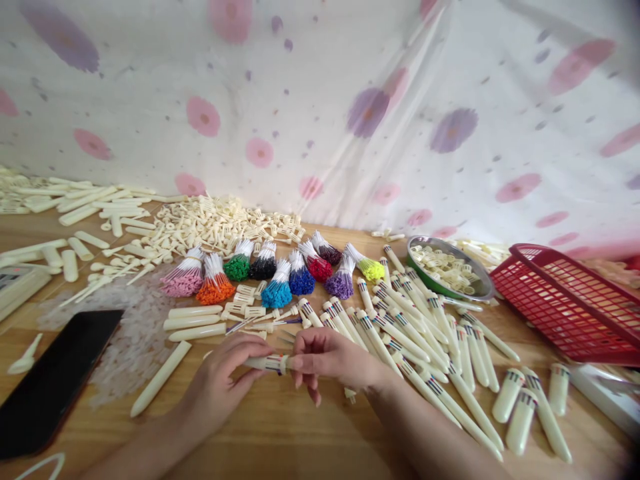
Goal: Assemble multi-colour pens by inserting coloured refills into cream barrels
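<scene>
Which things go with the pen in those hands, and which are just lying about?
Seem to go with it:
- held pen
- similar pens
- bundles of coloured-tipped sticks
- loose cream parts

Probably just lying about:
- black phone
- white cord

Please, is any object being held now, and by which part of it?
Yes, a multicolour pen: the left hand grips its pale barrel, while the right hand pinches the end beside the coloured sliders.

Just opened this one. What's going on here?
A person is handling a cream pen: the left grip is on its barrel, the right grip at the end with coloured sliders. Beyond sit bundles of white sticks with coloured ends. Similar pens lie spread to the right; a black phone lies at left.
</scene>
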Demonstrator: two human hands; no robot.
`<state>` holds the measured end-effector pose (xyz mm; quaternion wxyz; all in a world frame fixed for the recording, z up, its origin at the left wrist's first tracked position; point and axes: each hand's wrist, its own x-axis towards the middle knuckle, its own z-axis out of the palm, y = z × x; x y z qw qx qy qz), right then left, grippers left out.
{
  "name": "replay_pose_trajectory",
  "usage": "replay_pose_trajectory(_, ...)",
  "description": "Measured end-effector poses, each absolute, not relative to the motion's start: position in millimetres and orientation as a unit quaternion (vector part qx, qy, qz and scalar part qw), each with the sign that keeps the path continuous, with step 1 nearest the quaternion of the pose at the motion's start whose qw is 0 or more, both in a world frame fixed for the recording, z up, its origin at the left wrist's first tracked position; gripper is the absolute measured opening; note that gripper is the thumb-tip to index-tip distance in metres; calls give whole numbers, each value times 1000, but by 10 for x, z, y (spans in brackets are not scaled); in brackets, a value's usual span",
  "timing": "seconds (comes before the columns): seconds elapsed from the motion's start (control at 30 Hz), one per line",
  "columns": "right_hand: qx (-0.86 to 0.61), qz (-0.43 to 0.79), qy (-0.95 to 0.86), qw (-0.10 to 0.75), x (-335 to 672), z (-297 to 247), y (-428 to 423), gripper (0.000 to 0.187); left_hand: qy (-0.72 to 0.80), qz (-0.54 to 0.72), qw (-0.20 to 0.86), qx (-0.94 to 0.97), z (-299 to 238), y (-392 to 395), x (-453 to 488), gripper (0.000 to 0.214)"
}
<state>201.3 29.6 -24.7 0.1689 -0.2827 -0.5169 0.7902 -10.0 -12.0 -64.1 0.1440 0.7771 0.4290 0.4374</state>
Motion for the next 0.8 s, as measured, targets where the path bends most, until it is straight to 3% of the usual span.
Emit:
replay_pose_trajectory(0.17,-360,622,-625,304,1869,-326,181,44,458,441,190,748,-698,-125,-123,19)
replay_pose_trajectory(0.27,-366,540,-682,332,1912,-369,216,46,473,436,241,727,-701,-119,-131,21)
replay_pose_trajectory(0.47,-450,154,-860,183,2028,-470,342,17,460,482,337,666,-668,-96,-149,21)
replay_pose_trajectory(0.53,-437,63,-888,131,2005,-538,351,26,437,505,361,650,-684,-88,-149,22)
replay_pose_trajectory(0.63,-437,-8,-896,82,1949,-665,355,30,417,521,387,636,-719,-76,-149,25)
replay_pose_trajectory(0.8,-430,-13,-898,91,1922,-760,380,7,416,520,398,631,-739,-76,-160,25)
